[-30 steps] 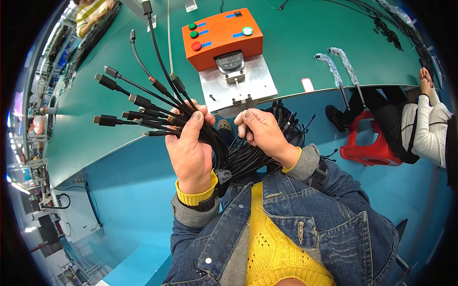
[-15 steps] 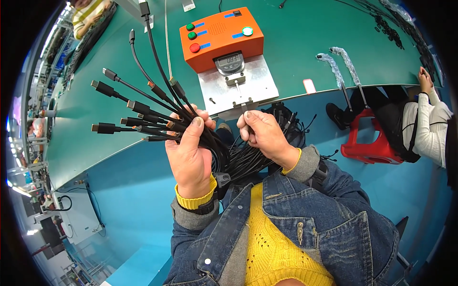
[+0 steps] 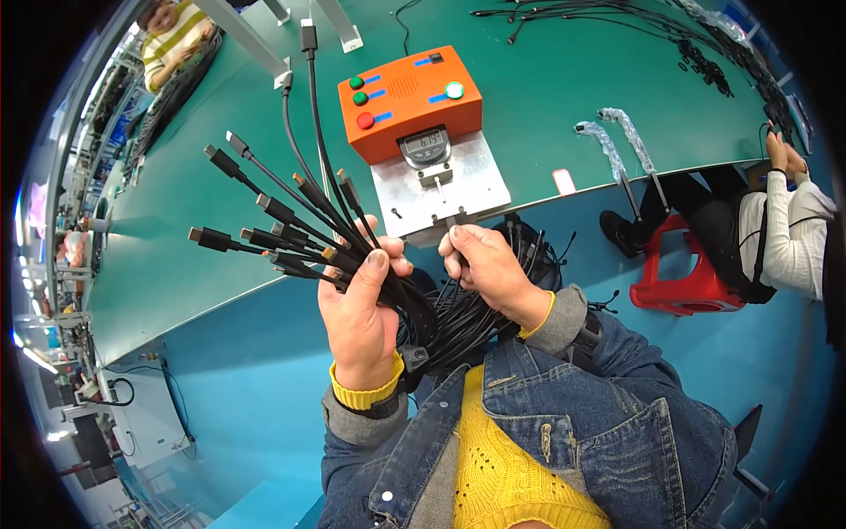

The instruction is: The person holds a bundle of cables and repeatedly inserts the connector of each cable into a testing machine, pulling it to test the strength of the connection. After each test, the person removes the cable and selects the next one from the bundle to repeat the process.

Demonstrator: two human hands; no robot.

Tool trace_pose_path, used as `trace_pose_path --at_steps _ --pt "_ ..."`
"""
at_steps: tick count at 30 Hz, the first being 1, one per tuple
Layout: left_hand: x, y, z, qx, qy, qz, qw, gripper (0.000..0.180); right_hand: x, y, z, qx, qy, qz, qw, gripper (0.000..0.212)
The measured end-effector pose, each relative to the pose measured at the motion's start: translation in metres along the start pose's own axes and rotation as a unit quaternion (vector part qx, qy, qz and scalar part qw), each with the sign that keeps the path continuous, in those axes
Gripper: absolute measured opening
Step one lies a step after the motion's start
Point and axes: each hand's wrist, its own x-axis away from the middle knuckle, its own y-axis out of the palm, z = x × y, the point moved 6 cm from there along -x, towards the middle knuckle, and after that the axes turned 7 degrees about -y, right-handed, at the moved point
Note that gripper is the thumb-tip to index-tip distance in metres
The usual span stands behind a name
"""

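Note:
My left hand (image 3: 359, 322) is closed round a fanned bunch of black cables (image 3: 280, 212), whose connector ends point up and to the left. Two of these cables stick out farther than the rest, toward the far side of the table. At the near edge of a metal plate (image 3: 480, 172), my right hand (image 3: 489, 269) pinches a black cable end (image 3: 451, 222) against a small slot. The tip of that cable is hidden in the fixture. Behind the slot sits a digital gauge (image 3: 426, 148), joined to an orange box (image 3: 410, 106) with green, red and lit white buttons.
More black cables (image 3: 458, 322) hang in a heap below my hands. On the green table (image 3: 529, 97) stand grey metal posts (image 3: 339, 26); loose cables lie at its far side. Two plastic-wrapped rods (image 3: 608, 154) are at the right. A person (image 3: 784, 220) sits on a red stool (image 3: 661, 295).
The reading on the gauge differs from before. My view has shifted slightly, so the box and plate sit lower in the picture. Both hands keep their grips.

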Motion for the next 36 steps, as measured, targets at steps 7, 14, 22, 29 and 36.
trace_pose_path --at_steps 7,14,22,29,36 --pt "0.002 -0.003 -0.005 -0.027 0.000 0.006 1.000 0.021 -0.001 0.000 -0.001 -0.009 0.004 -0.015 1.000 0.027" --pt "0.007 0.003 -0.010 0.024 -0.058 -0.005 0.998 0.017 -0.001 0.000 0.001 -0.024 0.023 -0.020 0.999 0.026" --pt "0.012 0.005 -0.012 0.002 -0.034 0.005 0.999 0.015 0.001 0.001 0.001 -0.023 0.035 -0.023 0.999 0.026" --pt "0.026 0.001 -0.026 -0.023 -0.067 0.017 0.997 0.013 0.013 -0.008 -0.013 0.224 -0.062 -0.058 0.971 0.027" --pt "0.040 0.006 -0.031 -0.068 -0.061 0.033 0.995 0.011 0.030 0.008 -0.080 0.385 -0.282 -0.059 0.877 0.024"
